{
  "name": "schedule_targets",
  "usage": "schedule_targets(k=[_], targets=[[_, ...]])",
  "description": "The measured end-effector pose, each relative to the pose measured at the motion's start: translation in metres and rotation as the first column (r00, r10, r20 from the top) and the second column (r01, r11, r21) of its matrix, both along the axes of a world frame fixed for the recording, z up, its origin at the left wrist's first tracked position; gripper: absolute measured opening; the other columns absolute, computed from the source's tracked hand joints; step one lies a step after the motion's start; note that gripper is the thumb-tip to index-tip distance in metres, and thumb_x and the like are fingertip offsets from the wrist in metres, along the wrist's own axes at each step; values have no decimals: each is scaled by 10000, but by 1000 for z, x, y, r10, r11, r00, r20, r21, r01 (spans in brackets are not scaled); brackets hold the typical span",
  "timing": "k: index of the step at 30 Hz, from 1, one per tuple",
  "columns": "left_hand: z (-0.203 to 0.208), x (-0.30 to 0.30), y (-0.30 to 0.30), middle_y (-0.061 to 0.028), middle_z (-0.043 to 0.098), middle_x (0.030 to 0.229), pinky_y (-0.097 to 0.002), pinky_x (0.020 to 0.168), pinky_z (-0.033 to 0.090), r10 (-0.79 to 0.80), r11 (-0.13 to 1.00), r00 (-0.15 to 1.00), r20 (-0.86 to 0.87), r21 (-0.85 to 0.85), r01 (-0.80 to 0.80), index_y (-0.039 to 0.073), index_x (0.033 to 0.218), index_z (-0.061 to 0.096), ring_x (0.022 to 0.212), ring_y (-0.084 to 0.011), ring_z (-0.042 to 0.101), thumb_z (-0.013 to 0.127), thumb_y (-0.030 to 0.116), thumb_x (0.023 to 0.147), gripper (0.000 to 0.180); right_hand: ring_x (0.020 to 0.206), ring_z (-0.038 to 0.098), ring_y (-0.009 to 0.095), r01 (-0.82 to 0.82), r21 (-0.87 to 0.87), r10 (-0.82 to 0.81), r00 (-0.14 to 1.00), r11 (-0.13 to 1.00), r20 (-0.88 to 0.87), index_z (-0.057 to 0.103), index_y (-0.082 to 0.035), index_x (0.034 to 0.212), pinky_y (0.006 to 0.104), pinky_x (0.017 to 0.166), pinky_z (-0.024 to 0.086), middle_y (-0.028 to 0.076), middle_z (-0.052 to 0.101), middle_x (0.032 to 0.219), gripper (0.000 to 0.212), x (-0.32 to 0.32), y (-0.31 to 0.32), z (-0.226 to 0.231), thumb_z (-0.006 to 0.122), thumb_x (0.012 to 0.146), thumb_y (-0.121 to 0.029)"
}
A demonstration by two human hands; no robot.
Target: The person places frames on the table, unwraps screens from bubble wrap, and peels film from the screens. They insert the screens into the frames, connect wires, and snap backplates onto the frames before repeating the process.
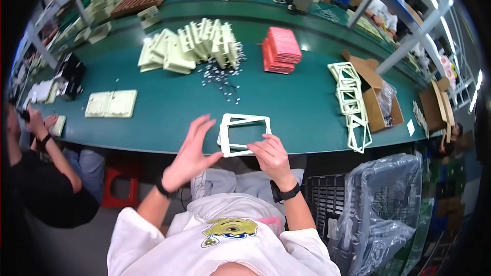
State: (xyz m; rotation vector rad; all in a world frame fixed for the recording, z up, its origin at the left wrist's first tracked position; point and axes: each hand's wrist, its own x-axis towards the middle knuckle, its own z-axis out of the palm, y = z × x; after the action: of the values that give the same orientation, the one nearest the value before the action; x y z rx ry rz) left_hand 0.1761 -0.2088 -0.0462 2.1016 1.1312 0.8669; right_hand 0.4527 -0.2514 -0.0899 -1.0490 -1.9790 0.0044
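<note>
- Head view, the work: two pale frames (225, 137) lie overlapped and slightly askew between the hands, at the near edge of the green table (176, 107). Whether they rest on it or are held just above it, I cannot tell.
- Head view, left hand (190, 147): fingers and thumb spread wide, beside the frames' left side, gripping nothing. Its thumb is close to the near left corner; contact is unclear.
- Head view, right hand (274, 158): fingers drawn together in what looks like a pinch at the near right corner of the frames.
- Head view, around: a stack of similar frames stands at the right, beside a carton (376, 106). Farther back lie pale housings (179, 53), scattered small parts (221, 75) and a red stack (284, 45); two panels (111, 104) lie to the left.
- Step in hand, as I judge it: handling the frames as a pair, either parting or aligning them; which one is unclear.
- Next move, as I judge it: the left hand needs a hold on one frame while the right steadies the other.
</note>
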Motion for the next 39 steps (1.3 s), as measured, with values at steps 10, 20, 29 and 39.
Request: schedule_targets(k=[10,20,29,39], targets=[[-24,-19,61,-204,280,1760,-534,1329,263,-341,940,920,-194,-72,334,112,1705,272,1631,-400,271,989,352,739,1227,890,765,222,144,128,-121,977,981,-177,796,-37,1187,449,979,616,110,809,1048,256,11,14,38,716,952,21],[12,-18,67,-123,451,1674,-595,1313,263,-315,949,804,-504,-141,283,118,1655,373,1592,-387,350,944,356,775,1075,625,646,104,-71,-841,-306,912,537,-273,755,24,1242,263,592,551,73,768,891,259,102,68,67,718,1030,-121],[30,-29,70,-162,517,1574,-558,1274,344,-215,972,804,-555,-42,231,106,1643,388,1501,-399,445,958,321,764,1069,1181,655,379,300,-381,-142,910,875,391,698,12,1300,502,925,570,209,675,1295,570,94,91,62,864,910,-369],[76,79,189,-99,723,1269,-356,1026,575,-173,782,895,412,-495,379,13,1399,653,1187,-217,705,749,177,1030,415,1330,590,520,626,-662,-546,751,412,371,462,86,1376,526,1068,547,402,553,1435,1073,100,336,101,995,663,-512]])
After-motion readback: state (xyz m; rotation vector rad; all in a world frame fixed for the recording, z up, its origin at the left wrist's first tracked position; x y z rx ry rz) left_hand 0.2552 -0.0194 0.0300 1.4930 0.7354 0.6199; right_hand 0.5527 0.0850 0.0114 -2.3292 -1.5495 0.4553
